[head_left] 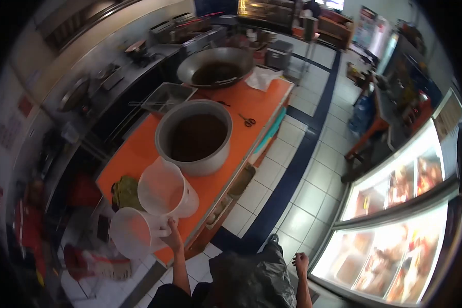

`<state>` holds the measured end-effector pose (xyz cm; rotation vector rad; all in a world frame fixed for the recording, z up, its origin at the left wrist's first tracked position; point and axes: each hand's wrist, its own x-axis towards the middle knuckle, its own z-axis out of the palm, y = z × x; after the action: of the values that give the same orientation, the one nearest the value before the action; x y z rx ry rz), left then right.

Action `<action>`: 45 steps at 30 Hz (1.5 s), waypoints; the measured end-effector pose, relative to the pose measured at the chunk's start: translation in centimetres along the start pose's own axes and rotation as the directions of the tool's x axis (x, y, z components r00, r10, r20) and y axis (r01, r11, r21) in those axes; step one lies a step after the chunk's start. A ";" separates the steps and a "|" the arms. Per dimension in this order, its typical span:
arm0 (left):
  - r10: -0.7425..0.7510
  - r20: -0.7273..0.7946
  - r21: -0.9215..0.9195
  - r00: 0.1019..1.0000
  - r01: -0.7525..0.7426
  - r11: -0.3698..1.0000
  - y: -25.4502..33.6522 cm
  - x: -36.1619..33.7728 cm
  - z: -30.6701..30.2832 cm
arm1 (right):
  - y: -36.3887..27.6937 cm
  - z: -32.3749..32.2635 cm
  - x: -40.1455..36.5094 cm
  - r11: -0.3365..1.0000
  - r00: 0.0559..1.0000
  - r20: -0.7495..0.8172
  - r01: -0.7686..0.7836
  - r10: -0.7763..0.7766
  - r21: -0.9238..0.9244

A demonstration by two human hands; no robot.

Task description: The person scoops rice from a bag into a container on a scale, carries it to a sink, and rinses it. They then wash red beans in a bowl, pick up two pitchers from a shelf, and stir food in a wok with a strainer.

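Observation:
My left hand (174, 234) is closed round the handle of a translucent plastic pitcher (130, 232), held at the near end of an orange-topped table (249, 107). Right beside it stands a second translucent pitcher (164, 191), overlapping the first in this view. Behind the pitchers is a big metal pot (218, 156) with dark contents. A green bundle (125, 193) lies to their left. My right hand (301, 262) hangs low by the lit display freezer, its fingers loosely bent and apart, with nothing seen in it.
A wide wok (187, 72), a wire basket (167, 97) and black-handled scissors (248, 121) are farther along the table. The glass-topped freezer (326, 274) stands on my right. Left of the table runs a stove counter (100, 97). A tiled aisle (295, 192) leads ahead.

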<state>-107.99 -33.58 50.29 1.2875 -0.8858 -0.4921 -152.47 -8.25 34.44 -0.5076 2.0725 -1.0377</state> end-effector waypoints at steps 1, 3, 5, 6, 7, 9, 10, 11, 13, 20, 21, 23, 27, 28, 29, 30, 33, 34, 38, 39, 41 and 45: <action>0.009 -0.040 0.010 0.999 -0.008 1.000 -0.9 -0.5 0.5 | -1.2 -0.9 3.7 0.999 1.000 0.019 0.024 -0.023 -0.044; 0.004 -0.161 0.135 0.987 0.018 0.991 -3.4 -0.2 0.4 | -4.8 -1.5 10.2 0.989 0.993 0.053 0.106 -0.102 -0.099; -0.034 -0.299 0.108 0.954 0.069 0.992 -1.8 -0.4 1.8 | -12.1 -1.3 15.3 0.962 0.963 0.158 0.240 -0.218 -0.132; -0.085 -0.403 0.065 0.911 0.121 0.991 -1.1 -1.3 2.7 | -15.8 -0.5 17.7 0.949 0.943 0.229 0.278 -0.240 -0.147; -0.090 -0.447 0.059 0.890 0.129 0.990 0.3 -2.3 3.6 | -19.2 1.0 20.0 0.908 0.892 0.271 0.403 -0.362 -0.113; 0.092 -0.452 0.342 0.887 0.077 0.937 3.5 -3.5 4.8 | -27.1 4.8 23.2 0.715 0.705 0.373 0.685 -0.604 -0.138; 0.153 -0.568 0.450 0.809 0.149 0.881 3.8 -4.8 5.6 | -32.7 6.3 22.5 0.737 0.686 0.447 0.671 -0.574 -0.082; 0.228 -0.660 0.535 0.716 0.235 0.811 3.4 -6.7 6.4 | -35.4 9.2 24.2 0.717 0.645 0.457 0.697 -0.612 -0.025; 0.134 -0.773 0.297 0.619 0.167 0.940 -1.4 -10.8 6.6 | -42.7 14.7 24.7 0.597 0.544 0.440 0.802 -0.715 -0.021; -0.518 -0.204 -0.243 0.831 0.470 0.849 -0.5 -5.2 22.3 | -60.9 32.4 26.4 0.311 0.266 0.575 0.950 -0.774 -0.020; -0.524 -0.186 -0.242 0.831 0.478 0.844 -0.8 -3.0 23.8 | -62.1 34.5 26.9 0.278 0.262 0.569 0.959 -0.779 -0.061; -0.584 -0.305 -0.395 0.752 0.458 0.796 -1.0 1.4 27.1 | -64.2 38.0 27.8 0.247 0.250 0.622 0.965 -0.742 -0.093; -0.539 -0.514 -0.287 0.668 0.458 0.841 1.3 7.7 32.4 | -66.3 43.3 30.6 0.314 0.217 0.824 0.948 -0.524 -0.050; -0.546 -0.502 -0.275 0.671 0.475 0.836 0.5 8.1 32.5 | -66.3 43.9 31.3 0.304 0.155 0.866 0.953 -0.476 -0.004; -0.438 -0.530 -0.152 0.726 0.427 0.891 0.4 8.5 32.5 | -65.9 44.5 32.4 0.319 0.169 0.870 0.948 -0.464 -0.014; -0.321 -0.553 -0.018 0.769 0.374 0.927 0.5 8.3 32.4 | -65.0 45.2 32.9 0.379 0.151 0.871 0.924 -0.467 0.043; -0.272 -0.601 0.049 0.752 0.375 0.926 -0.9 7.7 32.1 | -62.4 45.4 33.0 0.476 0.130 0.853 0.866 -0.506 0.150; -0.257 -0.626 0.137 0.737 0.429 0.893 -1.7 7.8 31.5 | -61.8 44.9 33.0 0.503 0.166 0.816 0.848 -0.553 0.169; -0.317 -0.616 0.103 0.721 0.472 0.875 -2.1 6.9 30.3 | -59.3 42.5 33.9 0.634 0.222 0.865 0.762 -0.451 0.135; -0.299 -0.592 0.158 0.748 0.471 0.868 -2.4 6.4 30.0 | -59.5 40.5 33.6 0.670 0.272 0.859 0.734 -0.433 0.106; -0.295 -0.593 0.209 0.749 0.497 0.842 0.0 5.5 32.2 | -59.9 38.2 34.3 0.689 0.265 0.874 0.717 -0.408 0.104; -0.369 -0.503 0.331 0.781 0.569 0.753 -0.5 1.7 33.3 | -59.9 33.1 37.6 0.691 0.240 0.908 0.719 -0.343 0.071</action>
<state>-133.23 -55.28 51.28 2.0096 -0.2974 -0.3882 -150.08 -84.05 52.99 -1.6970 1.0413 -0.4543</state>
